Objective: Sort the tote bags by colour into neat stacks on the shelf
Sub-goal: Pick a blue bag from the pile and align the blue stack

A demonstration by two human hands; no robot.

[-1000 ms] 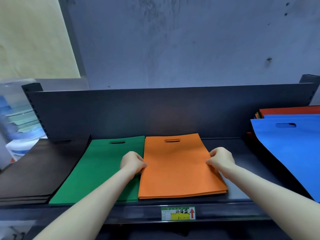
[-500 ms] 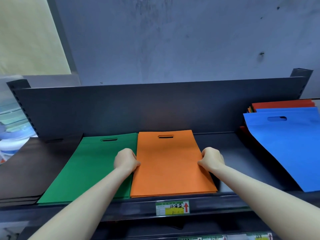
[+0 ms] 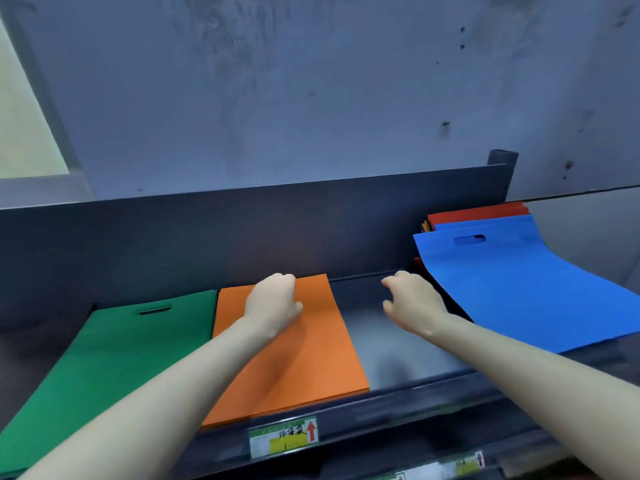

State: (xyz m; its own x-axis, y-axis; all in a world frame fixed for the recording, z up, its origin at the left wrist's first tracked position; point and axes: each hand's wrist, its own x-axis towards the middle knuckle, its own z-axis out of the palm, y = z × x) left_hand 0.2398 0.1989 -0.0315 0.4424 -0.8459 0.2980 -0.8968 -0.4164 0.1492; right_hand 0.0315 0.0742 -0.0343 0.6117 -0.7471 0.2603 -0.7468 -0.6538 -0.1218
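I see my left hand (image 3: 273, 306) curled over the orange tote bag stack (image 3: 311, 368), fingertips hidden, so I cannot tell if it grips. My right hand (image 3: 412, 303) hovers loosely curled and holds nothing, above the shelf (image 3: 388, 351), beside the blue tote bag (image 3: 519, 289).

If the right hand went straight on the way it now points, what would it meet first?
The right hand would probably reach the dark back panel, left of the blue bag; depth is unclear.
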